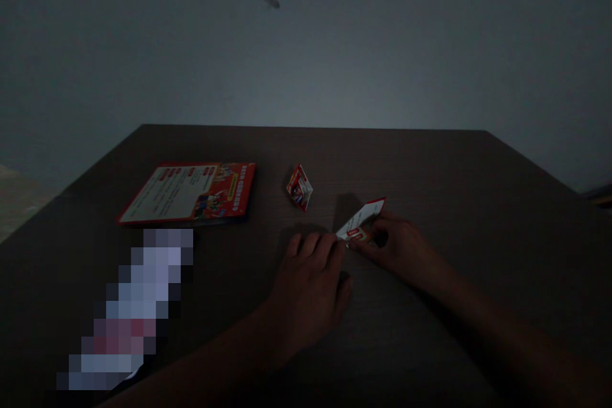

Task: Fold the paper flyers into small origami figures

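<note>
Between the thumb and fingers of my right hand [396,245] is a folded piece of printed paper [361,217], white with red print. One white flap stands up at a slant and its low end rests near the table. My left hand [308,287] lies palm down on the table, its fingers extended and close together. Its fingertips reach the low left end of the paper; whether they press on it is hard to tell in the dim light. Beyond my left hand sits a small folded paper piece [299,189], red and white with printed figures.
A stack of red and white printed leaflets [186,194] lies at the left of the dark wooden table [392,153]. Nearer me is a blurred-out bright slab [129,312], close to my left forearm. A pale wall [373,51] stands behind the table's far edge.
</note>
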`<state>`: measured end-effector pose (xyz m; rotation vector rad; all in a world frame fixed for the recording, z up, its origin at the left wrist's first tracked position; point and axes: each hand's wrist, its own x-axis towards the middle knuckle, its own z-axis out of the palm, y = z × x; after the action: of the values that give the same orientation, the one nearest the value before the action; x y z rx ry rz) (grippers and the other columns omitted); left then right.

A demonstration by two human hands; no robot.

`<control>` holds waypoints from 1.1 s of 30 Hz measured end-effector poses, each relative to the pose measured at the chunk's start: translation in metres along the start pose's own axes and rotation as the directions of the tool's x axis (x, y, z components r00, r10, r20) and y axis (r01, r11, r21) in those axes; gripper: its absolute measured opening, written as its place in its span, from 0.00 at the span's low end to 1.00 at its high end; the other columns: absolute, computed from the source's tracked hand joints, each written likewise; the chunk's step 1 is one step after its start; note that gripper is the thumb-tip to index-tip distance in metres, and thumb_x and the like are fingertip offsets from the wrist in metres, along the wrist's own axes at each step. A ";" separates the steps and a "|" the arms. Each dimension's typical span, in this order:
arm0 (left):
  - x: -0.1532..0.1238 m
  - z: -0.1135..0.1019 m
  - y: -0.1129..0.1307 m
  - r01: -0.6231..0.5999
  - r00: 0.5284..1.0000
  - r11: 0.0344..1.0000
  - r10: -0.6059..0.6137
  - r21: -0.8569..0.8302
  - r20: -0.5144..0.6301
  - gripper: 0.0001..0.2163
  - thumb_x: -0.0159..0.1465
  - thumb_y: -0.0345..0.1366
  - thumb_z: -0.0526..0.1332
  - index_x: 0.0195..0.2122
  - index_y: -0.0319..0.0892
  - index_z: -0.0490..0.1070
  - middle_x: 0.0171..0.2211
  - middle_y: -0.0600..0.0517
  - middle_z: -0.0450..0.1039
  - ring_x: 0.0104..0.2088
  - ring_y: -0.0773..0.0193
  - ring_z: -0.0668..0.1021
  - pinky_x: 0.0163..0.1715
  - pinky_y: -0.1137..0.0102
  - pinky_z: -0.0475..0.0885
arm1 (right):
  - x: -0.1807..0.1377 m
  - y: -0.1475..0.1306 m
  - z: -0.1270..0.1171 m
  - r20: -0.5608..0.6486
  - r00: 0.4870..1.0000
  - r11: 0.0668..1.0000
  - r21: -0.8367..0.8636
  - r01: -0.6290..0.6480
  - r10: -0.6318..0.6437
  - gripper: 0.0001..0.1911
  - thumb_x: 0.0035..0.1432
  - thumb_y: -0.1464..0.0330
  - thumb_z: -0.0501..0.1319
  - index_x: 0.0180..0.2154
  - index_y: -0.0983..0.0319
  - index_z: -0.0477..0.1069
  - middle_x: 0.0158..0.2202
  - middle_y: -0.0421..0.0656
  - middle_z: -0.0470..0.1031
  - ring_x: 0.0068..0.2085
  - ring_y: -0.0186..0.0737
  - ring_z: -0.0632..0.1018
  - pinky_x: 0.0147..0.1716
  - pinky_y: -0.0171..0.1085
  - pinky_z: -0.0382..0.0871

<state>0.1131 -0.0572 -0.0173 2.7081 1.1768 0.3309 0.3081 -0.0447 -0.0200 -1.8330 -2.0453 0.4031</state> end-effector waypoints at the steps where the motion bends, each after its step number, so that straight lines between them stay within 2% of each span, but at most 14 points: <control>1: 0.000 0.000 0.000 0.000 1.000 1.000 0.000 0.001 0.001 0.18 0.64 0.40 0.51 0.54 0.41 0.62 0.51 0.46 0.66 0.50 0.52 0.66 0.51 0.54 0.57 | 0.000 0.000 0.000 0.002 1.000 1.000 0.004 -0.003 0.003 0.13 0.53 0.60 0.62 0.23 0.62 0.70 0.33 0.46 0.75 0.31 0.40 0.75 0.29 0.36 0.66; 17: 0.000 -0.002 0.002 0.002 1.000 1.000 -0.002 0.008 0.003 0.18 0.64 0.40 0.52 0.53 0.41 0.63 0.50 0.46 0.66 0.49 0.51 0.66 0.51 0.53 0.57 | -0.003 0.004 -0.003 0.024 1.000 1.000 0.008 -0.005 0.004 0.12 0.52 0.60 0.62 0.25 0.63 0.72 0.31 0.45 0.74 0.28 0.39 0.73 0.28 0.36 0.65; 28: 0.001 0.000 0.002 0.002 1.000 1.000 -0.002 0.015 0.006 0.17 0.64 0.40 0.52 0.53 0.41 0.63 0.50 0.46 0.66 0.49 0.51 0.66 0.51 0.54 0.58 | -0.005 0.007 -0.007 0.040 0.999 1.000 -0.002 -0.019 0.020 0.14 0.52 0.59 0.62 0.22 0.61 0.69 0.27 0.42 0.73 0.26 0.37 0.73 0.25 0.35 0.63; 33: 0.001 -0.001 0.001 -0.004 1.000 1.000 0.004 0.010 0.003 0.18 0.64 0.40 0.51 0.53 0.41 0.63 0.50 0.46 0.66 0.49 0.52 0.66 0.50 0.54 0.58 | -0.006 0.009 -0.007 0.047 0.997 0.998 -0.009 -0.060 0.060 0.14 0.50 0.59 0.63 0.22 0.61 0.69 0.28 0.42 0.74 0.26 0.37 0.73 0.24 0.35 0.63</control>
<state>0.1143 -0.0573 -0.0163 2.7190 1.1750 0.3218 0.3200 -0.0500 -0.0179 -1.9105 -2.0292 0.4593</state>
